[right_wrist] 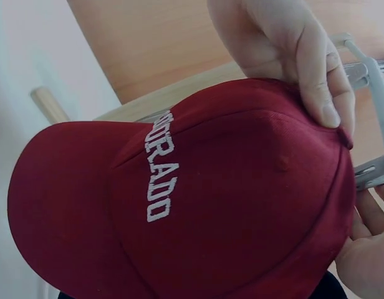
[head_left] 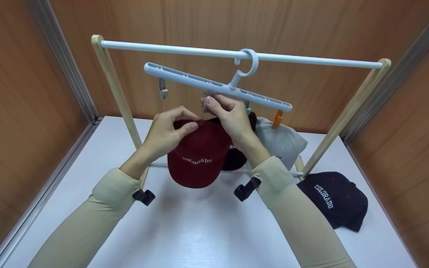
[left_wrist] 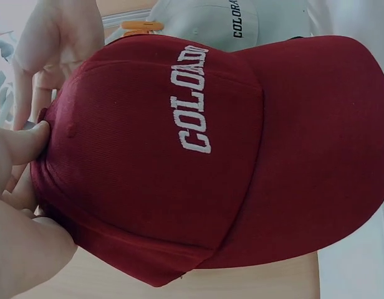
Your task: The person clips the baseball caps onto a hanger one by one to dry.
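Observation:
A dark red baseball cap (head_left: 199, 149) hangs brim down in front of the rack, its COLORADO lettering facing me. My left hand (head_left: 168, 130) pinches its crown at the top between thumb and fingers. Just above the cap, my right hand (head_left: 233, 115) pinches a grey clip (head_left: 207, 100) under the light blue hanger (head_left: 218, 87). That hanger hooks over the white rail (head_left: 177, 49) and tilts down to the right. Behind the red cap, a black cap (head_left: 235, 158) is partly hidden. A light grey cap (head_left: 279, 139) hangs from an orange clip (head_left: 277, 119) at the hanger's right end.
A dark navy cap (head_left: 333, 199) lies on the white table (head_left: 184, 238) at the right, beside the rack's wooden leg (head_left: 348, 115). Another grey clip (head_left: 163, 88) hangs unused under the hanger's left end. Wood-grain panels (head_left: 311, 29) enclose the table.

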The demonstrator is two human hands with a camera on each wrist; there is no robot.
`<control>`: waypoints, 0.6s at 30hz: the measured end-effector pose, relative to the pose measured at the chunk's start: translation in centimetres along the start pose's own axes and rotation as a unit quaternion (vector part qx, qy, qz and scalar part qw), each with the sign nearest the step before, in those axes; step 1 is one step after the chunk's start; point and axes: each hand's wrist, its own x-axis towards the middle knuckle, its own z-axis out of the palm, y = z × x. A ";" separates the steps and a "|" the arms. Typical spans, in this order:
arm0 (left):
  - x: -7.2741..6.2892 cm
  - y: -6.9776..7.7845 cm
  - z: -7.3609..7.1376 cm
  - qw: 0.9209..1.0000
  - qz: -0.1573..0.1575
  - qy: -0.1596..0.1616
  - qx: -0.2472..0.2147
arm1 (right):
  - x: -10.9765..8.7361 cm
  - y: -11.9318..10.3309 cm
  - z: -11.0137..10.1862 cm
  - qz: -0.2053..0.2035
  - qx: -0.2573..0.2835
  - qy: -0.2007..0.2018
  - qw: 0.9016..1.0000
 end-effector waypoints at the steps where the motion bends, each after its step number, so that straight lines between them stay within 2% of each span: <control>1: 0.0 0.0 0.0 1.000 -0.004 0.002 0.003 | 0.0 -0.1 0.0 0.000 -0.006 0.001 1.000; 10: 0.0 -0.4 0.2 1.000 -0.023 0.004 0.011 | -0.1 -0.2 -0.1 0.015 -0.054 0.009 0.998; 18: -0.2 -0.7 0.5 0.999 -0.017 0.006 0.029 | -0.2 0.0 -0.4 0.030 -0.071 0.005 0.997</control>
